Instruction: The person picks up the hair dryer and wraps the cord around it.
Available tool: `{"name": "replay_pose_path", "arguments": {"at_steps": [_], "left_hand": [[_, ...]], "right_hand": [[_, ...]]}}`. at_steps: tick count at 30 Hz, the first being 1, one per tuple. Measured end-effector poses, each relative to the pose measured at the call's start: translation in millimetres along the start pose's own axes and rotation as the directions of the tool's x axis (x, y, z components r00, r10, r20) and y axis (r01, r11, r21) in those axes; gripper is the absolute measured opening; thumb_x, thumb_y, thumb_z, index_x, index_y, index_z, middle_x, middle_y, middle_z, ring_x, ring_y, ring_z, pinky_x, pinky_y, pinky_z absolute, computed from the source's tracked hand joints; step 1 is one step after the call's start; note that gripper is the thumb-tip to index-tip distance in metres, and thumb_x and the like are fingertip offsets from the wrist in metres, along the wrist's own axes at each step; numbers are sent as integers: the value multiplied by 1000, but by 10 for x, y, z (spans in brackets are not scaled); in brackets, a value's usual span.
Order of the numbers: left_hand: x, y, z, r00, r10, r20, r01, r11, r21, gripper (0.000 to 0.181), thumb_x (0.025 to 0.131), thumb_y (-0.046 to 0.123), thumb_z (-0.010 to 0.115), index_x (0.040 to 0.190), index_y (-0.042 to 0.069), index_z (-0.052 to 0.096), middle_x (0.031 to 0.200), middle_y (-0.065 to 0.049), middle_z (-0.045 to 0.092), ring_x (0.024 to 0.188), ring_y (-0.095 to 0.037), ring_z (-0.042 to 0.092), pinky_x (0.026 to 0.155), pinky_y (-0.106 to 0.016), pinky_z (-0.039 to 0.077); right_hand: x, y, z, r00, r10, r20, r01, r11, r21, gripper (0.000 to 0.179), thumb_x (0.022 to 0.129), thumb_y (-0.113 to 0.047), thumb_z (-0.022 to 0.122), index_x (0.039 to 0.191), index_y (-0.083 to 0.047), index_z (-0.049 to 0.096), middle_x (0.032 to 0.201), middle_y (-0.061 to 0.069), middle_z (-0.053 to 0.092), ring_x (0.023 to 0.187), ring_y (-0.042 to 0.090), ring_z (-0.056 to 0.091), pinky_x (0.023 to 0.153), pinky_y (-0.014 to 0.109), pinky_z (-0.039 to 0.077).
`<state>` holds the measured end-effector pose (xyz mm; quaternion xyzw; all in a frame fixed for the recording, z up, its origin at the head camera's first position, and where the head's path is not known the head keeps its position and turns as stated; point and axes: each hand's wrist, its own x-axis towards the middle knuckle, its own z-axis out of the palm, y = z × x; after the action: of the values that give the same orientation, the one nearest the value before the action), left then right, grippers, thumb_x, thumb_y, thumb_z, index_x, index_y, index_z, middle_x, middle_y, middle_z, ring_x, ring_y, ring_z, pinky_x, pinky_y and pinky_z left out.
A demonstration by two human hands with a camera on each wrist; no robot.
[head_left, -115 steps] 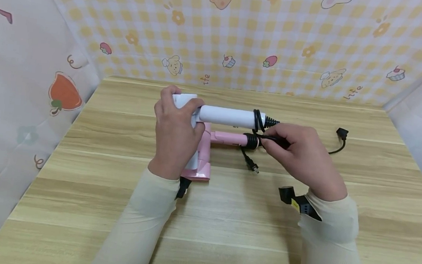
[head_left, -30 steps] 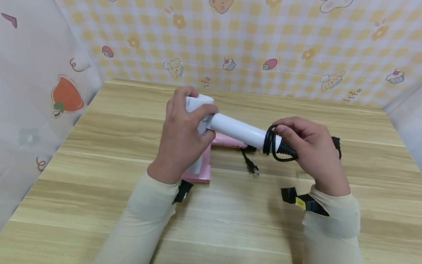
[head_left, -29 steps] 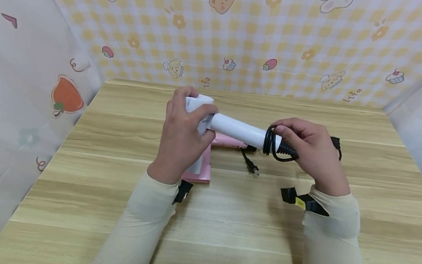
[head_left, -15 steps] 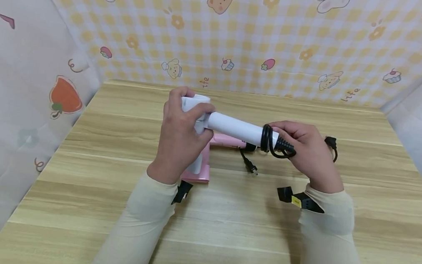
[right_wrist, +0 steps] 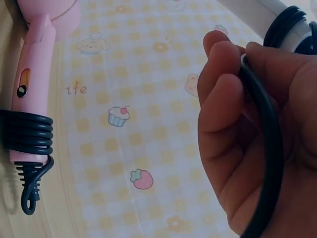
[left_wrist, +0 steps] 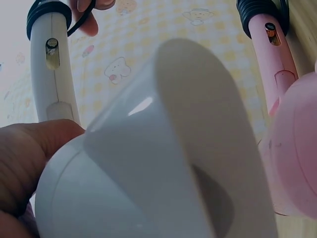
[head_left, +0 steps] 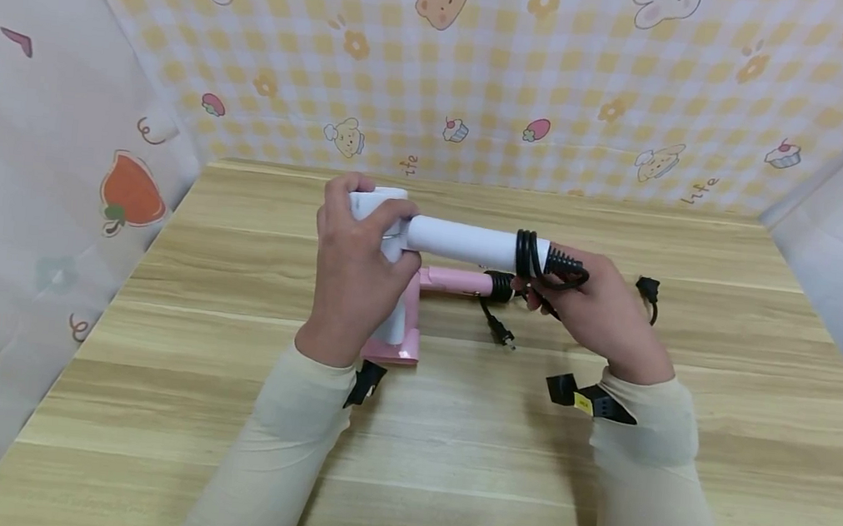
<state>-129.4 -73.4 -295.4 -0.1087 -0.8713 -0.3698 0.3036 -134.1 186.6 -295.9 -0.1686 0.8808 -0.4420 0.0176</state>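
My left hand grips the head of a white hair dryer, raised over the table with its handle pointing right. Several turns of black cord circle the handle's end. My right hand is under that end, partly hidden by it; in the right wrist view its thumb and fingers pinch the cord. The dryer's wide white nozzle fills the left wrist view. Below lies a pink hair dryer, its head partly covered by the white one. Black cord is coiled tightly round the pink handle.
A black plug lies on the wooden table by the pink handle. Another plug is on the right, behind my right hand. A patterned cloth stands along the table's back edge.
My right hand has moved from above the white handle to beneath it, carrying the cord round. The handle has swung up from a slant to almost level, and the white dryer has shifted slightly left.
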Motion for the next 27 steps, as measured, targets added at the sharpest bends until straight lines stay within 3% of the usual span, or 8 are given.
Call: {"name": "replay_pose_path", "arguments": {"at_steps": [5, 11, 21, 27], "left_hand": [[-1, -10, 7, 1000, -27, -16, 27, 1000, 11, 40, 67, -4, 80, 104, 12, 75, 128, -19, 41, 113, -41, 41, 91, -47, 37], [2, -16, 11, 998, -57, -9, 57, 998, 19, 38, 70, -2, 80, 105, 12, 75, 129, -19, 40, 115, -41, 40, 92, -48, 38], [8, -28, 10, 993, -114, -7, 115, 990, 77, 36, 75, 1, 79, 109, 13, 74, 132, -18, 38, 114, -44, 41, 88, -50, 42], [9, -37, 26, 989, -145, 7, 144, 986, 83, 36, 76, 3, 79, 110, 14, 75, 133, -17, 37, 113, -43, 41, 87, -49, 42]], "right_hand": [[-2, -10, 4, 997, 53, 60, -54, 998, 18, 21, 101, -23, 59, 93, -7, 71, 73, 6, 63, 58, 17, 50, 51, 28, 38], [-13, -28, -10, 991, 88, 103, -88, 996, -1, 21, 100, -25, 58, 91, -9, 68, 66, 6, 55, 47, 12, 37, 42, 28, 32], [-15, -38, -16, 990, 17, 141, -14, 1000, -25, 15, 97, -25, 65, 89, -12, 70, 59, -1, 42, 48, 13, 38, 44, 29, 33], [-35, -70, -60, 984, 67, 167, -63, 998, -30, 19, 96, -26, 65, 110, -18, 75, 53, -4, 35, 43, 12, 32, 41, 28, 29]]}}
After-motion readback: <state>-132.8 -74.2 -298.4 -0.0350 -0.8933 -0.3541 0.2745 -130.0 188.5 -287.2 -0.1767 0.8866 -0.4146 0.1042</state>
